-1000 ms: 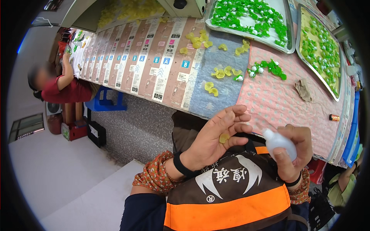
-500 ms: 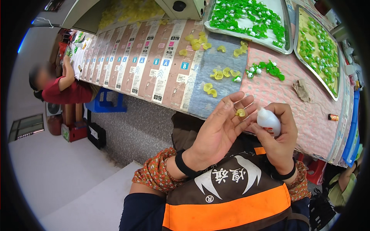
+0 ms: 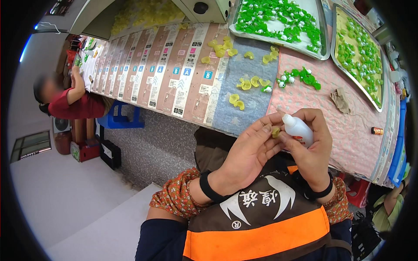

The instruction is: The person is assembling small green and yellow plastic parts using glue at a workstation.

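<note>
My left hand [image 3: 249, 157] holds a small translucent yellow cup-shaped piece [image 3: 275, 132] between its thumb and fingers, just over the table's near edge. My right hand [image 3: 317, 158] is wrapped round a small white squeeze bottle [image 3: 299, 130], its nozzle tilted up and left above the piece. The right fingertips come close to the yellow piece; whether they touch it I cannot tell. Farther in, loose yellow pieces [image 3: 246, 84] lie on a blue cloth [image 3: 224, 108]. Green pieces with white eyeballs [image 3: 300, 78] sit on the pink cloth [image 3: 344, 139].
Two metal trays of green pieces, one tray [image 3: 324, 54] at the back and another tray [image 3: 377, 106] at the right, stand on the table. Crumpled brown paper [image 3: 340, 101] and a small orange cylinder [image 3: 376, 131] lie nearer. A co-worker in red [image 3: 69, 102] sits far left.
The left fingers have curled from a spread palm and closed on the yellow piece. The bottle has tipped further left, and both hands have drawn closer together.
</note>
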Demonstrator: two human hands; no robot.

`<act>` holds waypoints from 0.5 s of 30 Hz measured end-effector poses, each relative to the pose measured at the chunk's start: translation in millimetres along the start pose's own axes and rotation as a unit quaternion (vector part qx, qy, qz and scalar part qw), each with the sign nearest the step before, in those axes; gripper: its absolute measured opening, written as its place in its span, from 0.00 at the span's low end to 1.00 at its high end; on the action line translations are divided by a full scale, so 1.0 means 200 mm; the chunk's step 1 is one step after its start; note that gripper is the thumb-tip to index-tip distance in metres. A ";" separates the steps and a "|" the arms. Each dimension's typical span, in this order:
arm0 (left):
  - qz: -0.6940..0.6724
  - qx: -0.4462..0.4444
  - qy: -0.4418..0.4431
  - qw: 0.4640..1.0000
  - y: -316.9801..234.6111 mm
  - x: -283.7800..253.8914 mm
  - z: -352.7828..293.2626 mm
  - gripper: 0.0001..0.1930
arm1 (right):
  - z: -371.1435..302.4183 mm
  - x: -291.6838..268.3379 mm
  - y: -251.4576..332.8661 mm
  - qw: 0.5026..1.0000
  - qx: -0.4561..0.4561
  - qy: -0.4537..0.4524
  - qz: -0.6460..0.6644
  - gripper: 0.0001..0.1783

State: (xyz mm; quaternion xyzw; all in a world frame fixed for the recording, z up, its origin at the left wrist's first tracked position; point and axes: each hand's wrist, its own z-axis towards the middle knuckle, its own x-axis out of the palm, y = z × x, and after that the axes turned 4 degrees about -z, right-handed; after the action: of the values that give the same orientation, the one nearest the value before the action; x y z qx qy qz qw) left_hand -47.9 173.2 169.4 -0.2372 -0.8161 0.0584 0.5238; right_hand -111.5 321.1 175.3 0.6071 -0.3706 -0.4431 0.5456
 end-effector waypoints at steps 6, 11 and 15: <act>0.021 0.011 -0.022 0.999 0.02 0.01 0.01 0.18 | -0.01 0.02 -0.01 0.999 -0.013 0.005 -0.036 0.17; 0.056 -0.029 -0.047 0.997 0.02 0.03 0.00 0.17 | -0.01 0.04 0.01 0.999 -0.014 0.014 -0.047 0.17; 0.053 -0.033 -0.026 0.998 -0.01 0.02 0.00 0.17 | 0.00 0.02 0.02 0.996 -0.039 0.050 -0.062 0.20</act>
State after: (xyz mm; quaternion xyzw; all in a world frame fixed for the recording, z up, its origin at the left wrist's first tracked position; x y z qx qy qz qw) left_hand -48.7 172.9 172.9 -0.2960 -0.8169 0.0651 0.4907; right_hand -109.6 317.8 178.1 0.6286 -0.2874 -0.4594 0.5578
